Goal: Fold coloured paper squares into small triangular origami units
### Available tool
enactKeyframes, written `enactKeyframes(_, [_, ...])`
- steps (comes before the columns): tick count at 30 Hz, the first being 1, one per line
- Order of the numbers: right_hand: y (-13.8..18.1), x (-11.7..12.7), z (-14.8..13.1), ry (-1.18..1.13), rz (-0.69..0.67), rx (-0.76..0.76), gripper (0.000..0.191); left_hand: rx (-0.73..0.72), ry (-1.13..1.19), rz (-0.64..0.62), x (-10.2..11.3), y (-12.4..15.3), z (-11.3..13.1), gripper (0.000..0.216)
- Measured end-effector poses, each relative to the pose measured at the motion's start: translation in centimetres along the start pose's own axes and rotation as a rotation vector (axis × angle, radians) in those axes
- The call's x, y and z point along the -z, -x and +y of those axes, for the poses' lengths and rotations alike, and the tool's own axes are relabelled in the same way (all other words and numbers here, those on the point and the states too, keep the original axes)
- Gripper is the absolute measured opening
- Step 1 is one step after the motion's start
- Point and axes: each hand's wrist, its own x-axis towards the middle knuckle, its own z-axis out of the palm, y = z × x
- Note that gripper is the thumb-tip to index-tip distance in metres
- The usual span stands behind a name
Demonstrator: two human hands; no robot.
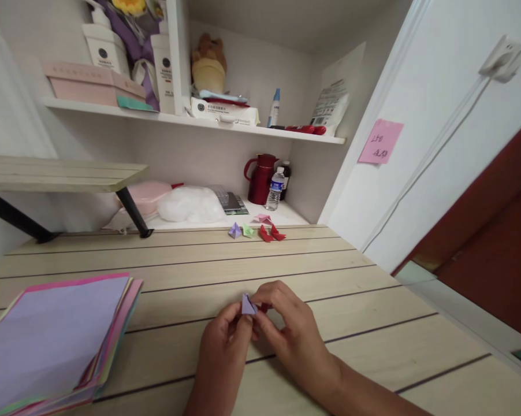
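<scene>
A small piece of folded purple paper [248, 305] is pinched between my two hands, just above the middle of the wooden table [174, 315]. My left hand [226, 341] grips its lower left side, with the thumb on the front face. From the right, the thumb and fingers of my right hand [289, 323] close on its other edge. My fingers hide part of the paper. Beyond my hands, at the table's far edge, stand small folded paper pieces: a purple one [234, 230], a green one [248, 230], a pink one [263, 218] and red ones [277, 233].
A stack of coloured paper sheets [56, 341] lies at the left. Behind it stands a small raised shelf [65, 175] on black legs. Along the back are a plastic bag [191, 204], a red jug [261, 179] and a water bottle [275, 189].
</scene>
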Motion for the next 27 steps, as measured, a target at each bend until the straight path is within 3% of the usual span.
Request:
enactKeyframes(5, [0.3,0.2,0.0,0.105,-0.036,0.071,0.043,-0.009,0.034,-0.002,0.3,-0.2,-0.2,0.020])
enactKeyframes(11, [0.1,0.2,0.1,0.146,-0.016,0.119,0.042,-0.019,0.095,-0.040,0.3,-0.1,-0.3,0.024])
enactKeyframes(19, [0.0,0.3,0.1,0.205,-0.047,0.115,0.033,-0.028,0.013,-0.007,0.0,0.3,0.0,0.037])
enactKeyframes(24, [0.1,0.1,0.4,0.006,-0.077,0.042,0.042,-0.025,-0.027,0.038,0.2,0.3,0.3,0.035])
enactKeyframes(27, [0.0,0.0,0.6,-0.193,-0.105,-0.099,0.058,-0.036,-0.033,0.108,0.7,0.0,0.5,0.032])
